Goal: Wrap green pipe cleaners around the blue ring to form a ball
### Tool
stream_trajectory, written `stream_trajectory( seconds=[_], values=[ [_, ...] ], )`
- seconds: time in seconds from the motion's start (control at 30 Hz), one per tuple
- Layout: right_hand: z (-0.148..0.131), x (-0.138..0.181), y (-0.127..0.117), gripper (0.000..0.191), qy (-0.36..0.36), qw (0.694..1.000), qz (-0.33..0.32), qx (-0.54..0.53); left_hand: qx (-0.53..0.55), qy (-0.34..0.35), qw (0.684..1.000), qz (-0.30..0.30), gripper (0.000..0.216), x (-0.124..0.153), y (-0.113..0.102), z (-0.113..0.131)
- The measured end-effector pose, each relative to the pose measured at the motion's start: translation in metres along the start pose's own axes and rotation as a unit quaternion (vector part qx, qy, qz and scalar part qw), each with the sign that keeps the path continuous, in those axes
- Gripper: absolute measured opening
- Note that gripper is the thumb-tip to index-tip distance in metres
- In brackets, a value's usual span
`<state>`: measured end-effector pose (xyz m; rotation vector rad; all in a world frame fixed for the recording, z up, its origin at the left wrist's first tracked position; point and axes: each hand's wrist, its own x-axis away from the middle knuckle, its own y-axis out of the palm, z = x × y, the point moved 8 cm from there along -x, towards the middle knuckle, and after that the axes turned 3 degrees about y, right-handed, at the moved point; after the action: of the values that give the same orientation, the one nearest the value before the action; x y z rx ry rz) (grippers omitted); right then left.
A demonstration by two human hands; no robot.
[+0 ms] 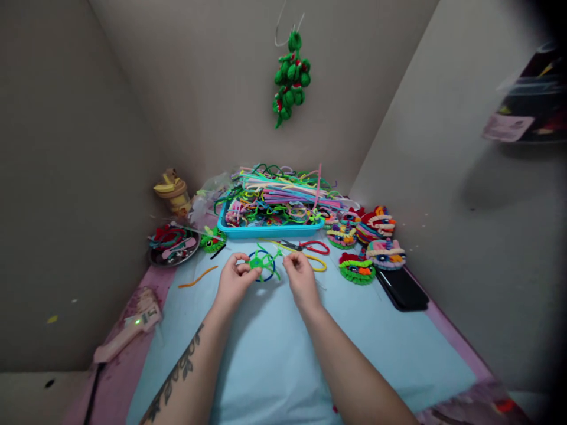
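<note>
My left hand [233,278] pinches the left side of a small ring wrapped in green pipe cleaner [262,262], held just above the light blue mat [274,354]. My right hand [300,277] is closed on the loose green end sticking out at the ring's right. Part of the ring's blue hoop shows at the bottom. Both forearms reach in from the near edge.
A blue tray [270,229] piled with coloured pipe cleaners stands behind the hands. Red-handled scissors [308,246] and a yellow pipe cleaner [315,260] lie near it. Finished woven rounds [358,269] and a black phone [403,288] sit right. A pink glue gun [128,330], a metal dish [173,245] and an orange pipe cleaner [198,277] lie left.
</note>
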<state>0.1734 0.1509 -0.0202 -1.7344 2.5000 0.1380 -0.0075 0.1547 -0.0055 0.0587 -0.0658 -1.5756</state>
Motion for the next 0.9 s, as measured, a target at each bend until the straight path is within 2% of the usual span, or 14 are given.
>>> stream_trajectory(
  seconds=[0.1, 0.2, 0.3, 0.43, 0.57, 0.73, 0.8, 0.9],
  values=[
    [-0.002, -0.009, -0.012, 0.022, -0.021, 0.999, 0.015, 0.041, 0.034, -0.019, 0.999, -0.021, 0.040, 0.000, -0.001, 0.003],
    [-0.008, -0.011, -0.007, 0.031, -0.060, 0.991, -0.032, 0.118, 0.071, -0.031, 0.996, -0.051, 0.043, 0.002, 0.002, 0.006],
    [-0.012, -0.008, -0.001, 0.023, -0.089, 0.982, -0.059, 0.155, 0.102, -0.031, 0.992, -0.061, 0.041, 0.002, 0.003, 0.008],
    [-0.013, -0.007, -0.001, 0.014, -0.108, 0.978, -0.050, 0.173, 0.132, -0.028, 0.989, -0.060, 0.039, 0.000, -0.003, 0.008],
    [-0.018, -0.010, -0.002, 0.015, -0.150, 0.962, -0.064, 0.217, 0.135, -0.015, 0.990, -0.030, 0.040, -0.006, -0.020, 0.012],
    [-0.024, -0.012, 0.005, 0.019, -0.197, 0.935, -0.180, 0.236, 0.079, -0.004, 0.997, 0.017, 0.042, -0.014, -0.053, 0.019],
    [-0.027, -0.015, -0.001, 0.017, -0.200, 0.933, -0.175, 0.242, 0.052, -0.005, 0.998, 0.018, 0.041, -0.016, -0.062, 0.020],
    [-0.033, -0.020, -0.014, 0.014, -0.215, 0.936, -0.126, 0.249, 0.009, -0.008, 1.000, 0.010, 0.041, -0.016, -0.067, 0.019]
  ],
)
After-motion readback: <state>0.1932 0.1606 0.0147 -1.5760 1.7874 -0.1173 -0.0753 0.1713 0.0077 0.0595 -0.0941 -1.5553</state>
